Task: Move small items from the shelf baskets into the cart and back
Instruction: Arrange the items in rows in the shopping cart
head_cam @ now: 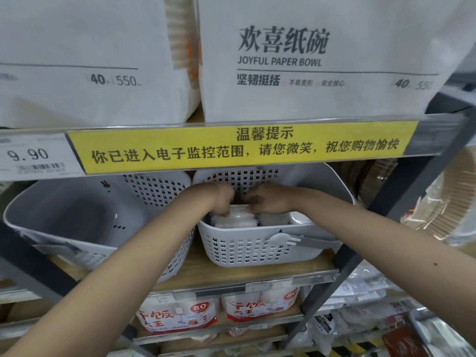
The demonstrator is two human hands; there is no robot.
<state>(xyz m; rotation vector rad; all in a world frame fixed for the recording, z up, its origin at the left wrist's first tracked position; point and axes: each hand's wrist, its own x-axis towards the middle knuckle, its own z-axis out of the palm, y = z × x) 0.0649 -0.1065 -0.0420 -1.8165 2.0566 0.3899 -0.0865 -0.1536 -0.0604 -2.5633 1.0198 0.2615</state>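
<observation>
- Store shelf of pale wood (231,273) carries two white perforated plastic baskets.
- Right basket (257,249) holds clear-wrapped white packets (238,219).
- Left hand (222,199) and right hand (268,202), fingers curled, both grip those packets.

Two baskets (77,222) (257,248) sit side by side on the shelf (231,274).

Shop: price tag (28,154) (9.90) on shelf rail (231,124), packaged stock.
</observation>
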